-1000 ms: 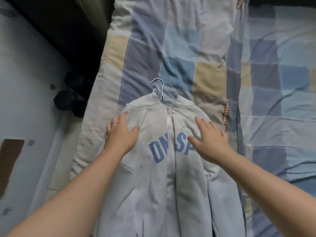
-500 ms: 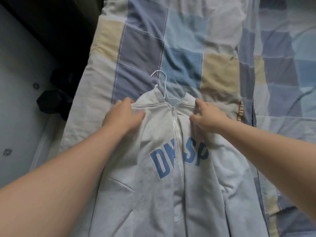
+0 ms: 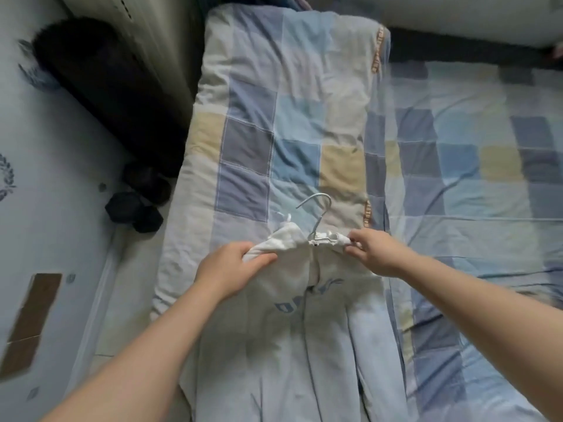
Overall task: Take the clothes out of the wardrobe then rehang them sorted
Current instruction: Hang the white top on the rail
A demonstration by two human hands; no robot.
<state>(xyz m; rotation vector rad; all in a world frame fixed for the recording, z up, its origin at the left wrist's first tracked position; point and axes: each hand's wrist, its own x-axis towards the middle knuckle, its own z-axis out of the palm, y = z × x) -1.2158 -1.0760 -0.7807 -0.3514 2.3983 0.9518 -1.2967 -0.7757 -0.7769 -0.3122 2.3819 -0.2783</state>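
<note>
A pale grey zip hoodie (image 3: 292, 339) with blue letters lies on the patchwork quilt (image 3: 274, 141), still on a white hanger (image 3: 320, 220) whose hook points away from me. My left hand (image 3: 231, 269) grips the bunched left shoulder of the hoodie. My right hand (image 3: 374, 251) pinches the right shoulder at the hanger's end. The collar is pulled up and folded; the letters are partly crumpled. The wardrobe is not in view.
The folded quilt rests on a bed with a checked sheet (image 3: 475, 178) to the right. Dark objects (image 3: 134, 208) sit on the floor at the left by the bed. A brown patch (image 3: 30, 318) marks the pale floor.
Both hands went from resting flat on the hoodie's chest to gripping its shoulders. The shoulders are now bunched up around the hanger, and the view has pulled back.
</note>
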